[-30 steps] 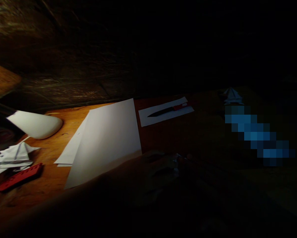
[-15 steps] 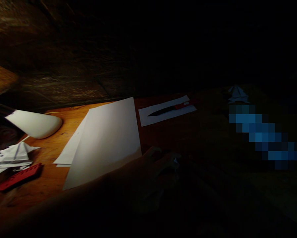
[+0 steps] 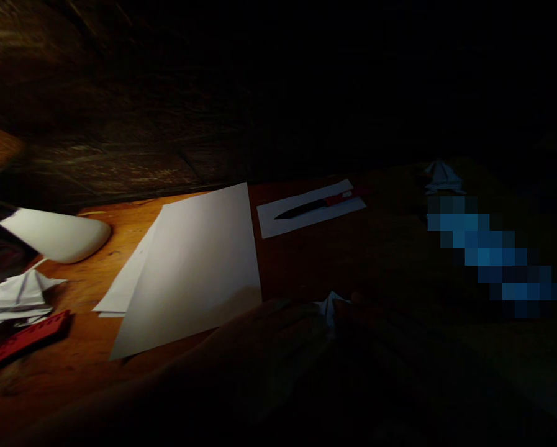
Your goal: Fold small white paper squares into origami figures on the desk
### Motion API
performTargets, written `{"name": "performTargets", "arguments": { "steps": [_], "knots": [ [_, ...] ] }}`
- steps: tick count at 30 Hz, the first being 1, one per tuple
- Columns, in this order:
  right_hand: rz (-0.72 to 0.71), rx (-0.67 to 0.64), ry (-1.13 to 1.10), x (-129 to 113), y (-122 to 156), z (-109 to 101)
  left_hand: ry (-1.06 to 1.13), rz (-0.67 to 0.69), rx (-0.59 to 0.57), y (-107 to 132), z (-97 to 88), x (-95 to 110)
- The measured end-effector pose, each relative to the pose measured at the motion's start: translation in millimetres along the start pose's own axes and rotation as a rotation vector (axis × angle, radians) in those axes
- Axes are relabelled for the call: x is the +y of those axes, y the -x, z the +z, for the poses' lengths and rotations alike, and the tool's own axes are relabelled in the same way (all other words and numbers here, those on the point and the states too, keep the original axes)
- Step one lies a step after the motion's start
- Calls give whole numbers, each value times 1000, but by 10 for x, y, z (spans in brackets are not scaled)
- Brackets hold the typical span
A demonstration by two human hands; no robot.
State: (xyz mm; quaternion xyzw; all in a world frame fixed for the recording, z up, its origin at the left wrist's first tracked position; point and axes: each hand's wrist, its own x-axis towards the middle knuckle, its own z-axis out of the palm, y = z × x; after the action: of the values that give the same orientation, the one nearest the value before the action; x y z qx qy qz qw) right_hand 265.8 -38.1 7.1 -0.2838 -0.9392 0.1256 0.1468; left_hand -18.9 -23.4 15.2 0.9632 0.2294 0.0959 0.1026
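In deep shadow near the lower middle of the head view, a small piece of folded white paper (image 3: pixel 332 305) pokes up between my two hands. My left hand (image 3: pixel 290 326) reaches in from the lower left, its fingers closed on the paper's left side. Close by on the other side, my right hand (image 3: pixel 364 323) is very dim; its fingertips appear to pinch the paper's right side. Just beyond my left hand lie large white sheets (image 3: pixel 199 261), one overlapping another. Most of the fingers and the paper's lower part are lost in darkness.
A knife (image 3: pixel 315 206) with a dark blade and red handle rests on a paper strip (image 3: pixel 267 225). Folded paper figures stand far right (image 3: pixel 443 177) and left (image 3: pixel 20 295), the latter beside a red slotted bar (image 3: pixel 27 338). A white lamp base (image 3: pixel 68 234) stands behind.
My left hand's fingers, curled and apart before, have come together around the folded paper, which now shows more and points upward. The view has shifted slightly, moving the table items a little left.
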Motion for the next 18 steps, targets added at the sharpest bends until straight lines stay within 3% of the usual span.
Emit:
{"name": "performTargets", "arguments": {
  "steps": [10, 18],
  "knots": [
    [14, -7, -6, 0, 26, 14, -15, -99, 21, -35, 56, 127],
    [16, -9, -12, 0, 41, 23, -20, -34, 10, 5, 29, 71]
  ]
}}
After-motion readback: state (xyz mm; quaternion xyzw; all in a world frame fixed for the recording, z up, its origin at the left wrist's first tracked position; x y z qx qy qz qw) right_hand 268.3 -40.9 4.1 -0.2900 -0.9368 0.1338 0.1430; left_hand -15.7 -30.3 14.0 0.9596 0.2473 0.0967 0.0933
